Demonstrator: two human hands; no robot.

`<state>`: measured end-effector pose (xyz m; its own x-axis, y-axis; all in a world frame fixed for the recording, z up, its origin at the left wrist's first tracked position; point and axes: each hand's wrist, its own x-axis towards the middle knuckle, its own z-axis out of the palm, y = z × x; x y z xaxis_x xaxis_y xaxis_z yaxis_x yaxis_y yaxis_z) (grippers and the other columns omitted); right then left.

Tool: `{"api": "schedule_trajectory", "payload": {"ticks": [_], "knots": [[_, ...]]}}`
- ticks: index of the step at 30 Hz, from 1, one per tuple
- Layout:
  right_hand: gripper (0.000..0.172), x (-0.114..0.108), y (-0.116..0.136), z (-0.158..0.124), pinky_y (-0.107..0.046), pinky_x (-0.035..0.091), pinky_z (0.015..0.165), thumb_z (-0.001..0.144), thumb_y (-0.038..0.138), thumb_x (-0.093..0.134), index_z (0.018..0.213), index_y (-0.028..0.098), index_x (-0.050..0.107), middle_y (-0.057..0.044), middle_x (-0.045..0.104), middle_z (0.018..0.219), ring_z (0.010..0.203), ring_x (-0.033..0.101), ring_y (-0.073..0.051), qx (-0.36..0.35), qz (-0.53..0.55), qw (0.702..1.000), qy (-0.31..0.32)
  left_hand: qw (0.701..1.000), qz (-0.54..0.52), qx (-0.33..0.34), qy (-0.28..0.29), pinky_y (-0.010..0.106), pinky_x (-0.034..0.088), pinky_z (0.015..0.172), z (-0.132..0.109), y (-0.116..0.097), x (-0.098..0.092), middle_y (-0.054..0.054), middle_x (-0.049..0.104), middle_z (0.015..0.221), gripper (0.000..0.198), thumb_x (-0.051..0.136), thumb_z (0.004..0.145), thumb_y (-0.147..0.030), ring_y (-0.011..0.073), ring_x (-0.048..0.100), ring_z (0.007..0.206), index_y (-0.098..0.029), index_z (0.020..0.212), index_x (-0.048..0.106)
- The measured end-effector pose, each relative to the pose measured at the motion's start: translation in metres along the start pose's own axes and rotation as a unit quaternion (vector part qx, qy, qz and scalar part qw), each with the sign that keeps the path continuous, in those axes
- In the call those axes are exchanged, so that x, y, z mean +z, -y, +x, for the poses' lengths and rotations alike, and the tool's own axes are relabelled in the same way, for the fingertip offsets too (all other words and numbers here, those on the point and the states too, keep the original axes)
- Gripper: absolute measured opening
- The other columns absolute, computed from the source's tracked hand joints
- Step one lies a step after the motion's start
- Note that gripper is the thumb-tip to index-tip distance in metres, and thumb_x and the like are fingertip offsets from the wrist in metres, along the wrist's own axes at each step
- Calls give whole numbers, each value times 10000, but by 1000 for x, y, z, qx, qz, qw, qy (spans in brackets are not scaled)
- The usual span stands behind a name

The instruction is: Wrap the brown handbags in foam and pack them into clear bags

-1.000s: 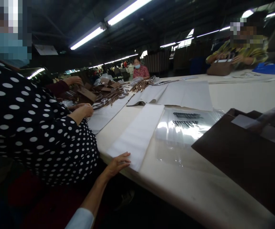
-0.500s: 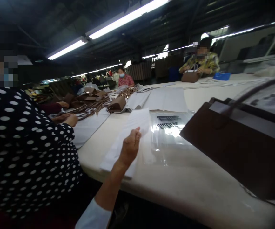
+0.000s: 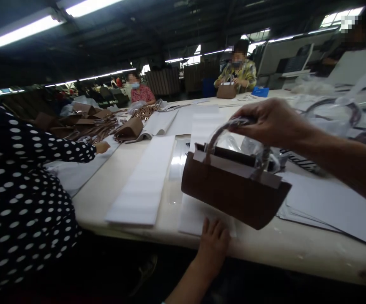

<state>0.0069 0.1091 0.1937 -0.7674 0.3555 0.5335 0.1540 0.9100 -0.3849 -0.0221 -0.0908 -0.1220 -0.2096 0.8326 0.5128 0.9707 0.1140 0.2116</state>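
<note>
My right hand (image 3: 273, 122) is closed on the plastic-wrapped handle of a brown handbag (image 3: 233, 190) and holds it just above the table's near edge. My left hand (image 3: 213, 238) lies flat with fingers spread on a white sheet of tissue paper (image 3: 192, 217) under the bag. A stack of white tissue paper (image 3: 145, 181) lies to the left of that sheet. Clear plastic bags with dark print (image 3: 178, 160) lie behind the handbag.
A person in a black polka-dot top (image 3: 18, 190) stands close on my left. Brown bags and straps (image 3: 91, 124) pile at the far left of the cream table (image 3: 297, 249). White sheets (image 3: 329, 202) lie at right. Other people work at the far end.
My right hand has brought the brown handbag from the right to the middle of the table. My left hand has let go of the tissue stack and laid a sheet down under the bag.
</note>
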Motion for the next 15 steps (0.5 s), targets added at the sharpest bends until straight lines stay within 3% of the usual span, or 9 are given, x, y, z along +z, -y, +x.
{"api": "schedule_trajectory", "payload": {"ticks": [4, 8, 12, 15], "knots": [[225, 46, 4, -6, -199, 324, 509, 748, 305, 612, 852, 118, 678, 4, 566, 571, 519, 456, -66, -99, 14, 994, 51, 1000, -21, 0, -2, 433, 429, 909, 4, 1, -11, 36, 616, 904, 41, 520, 801, -193, 180, 552, 881, -182, 781, 554], [183, 69, 10, -10, -189, 333, 534, 753, 259, 591, 859, 134, 671, 5, 592, 611, 532, 489, -66, -138, 21, 987, 78, 999, -41, -5, 2, 400, 463, 857, 4, 1, -18, 35, 606, 917, 25, 530, 787, -195, 182, 528, 871, -184, 793, 552], [171, 73, 19, -10, -180, 358, 544, 750, 236, 593, 858, 128, 669, 5, 599, 614, 538, 509, -69, -139, 33, 986, 87, 998, -51, -21, 3, 424, 476, 844, 4, 0, -25, 89, 560, 1111, 75, 518, 785, -205, 226, 506, 959, -171, 835, 563], [298, 57, 17, -5, -211, 425, 629, 754, 320, 610, 992, 145, 646, -29, 645, 773, 673, 580, -122, -135, 43, 980, 140, 998, -64, -25, 13, 437, 474, 867, 3, 2, -27, 111, 537, 1165, 125, 528, 768, -191, 245, 493, 1021, -162, 883, 567]]}}
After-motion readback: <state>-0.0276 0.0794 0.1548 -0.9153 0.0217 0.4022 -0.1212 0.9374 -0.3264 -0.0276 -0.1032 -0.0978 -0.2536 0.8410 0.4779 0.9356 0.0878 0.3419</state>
